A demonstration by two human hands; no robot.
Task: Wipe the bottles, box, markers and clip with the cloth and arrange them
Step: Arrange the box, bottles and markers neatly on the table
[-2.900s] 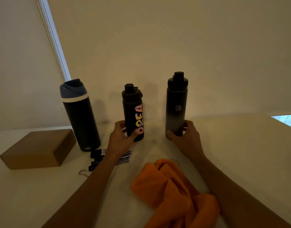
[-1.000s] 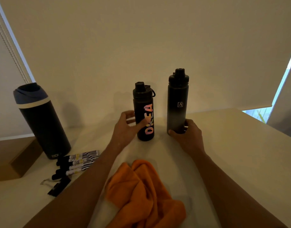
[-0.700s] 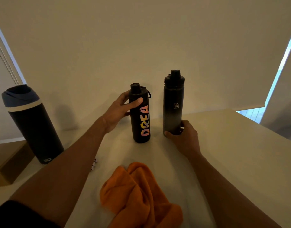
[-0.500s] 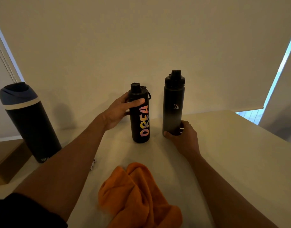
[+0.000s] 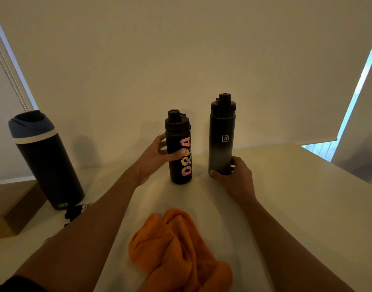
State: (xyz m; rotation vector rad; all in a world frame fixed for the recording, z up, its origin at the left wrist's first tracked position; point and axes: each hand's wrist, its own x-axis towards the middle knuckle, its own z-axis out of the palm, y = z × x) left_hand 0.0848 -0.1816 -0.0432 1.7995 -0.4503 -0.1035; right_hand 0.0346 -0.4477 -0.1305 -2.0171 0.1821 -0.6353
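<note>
Pale desk [image 5: 296, 207] before a drawn blind [image 5: 181, 49]. One forearm hides most of the markers [image 5: 75, 210], and the box [image 5: 14, 209] is cut off at the left edge beside the big bottle [image 5: 46, 161]. The left hand [image 5: 153, 157] has slid down the lettered bottle [image 5: 176, 131] from neck to middle, fingers wrapped round it. The right hand [image 5: 235, 178] still grips the tall bottle [image 5: 222, 144] at its base. The cloth [image 5: 176, 245] lies between the arms.

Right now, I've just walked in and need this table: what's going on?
A person's left hand grips the short black bottle with colourful lettering, and the right hand holds the base of the taller black-and-grey bottle. Both stand upright on the white table. The crumpled orange cloth lies untouched nearer the person. A big dark blue-lidded bottle and brown cardboard box sit at the left.
</note>
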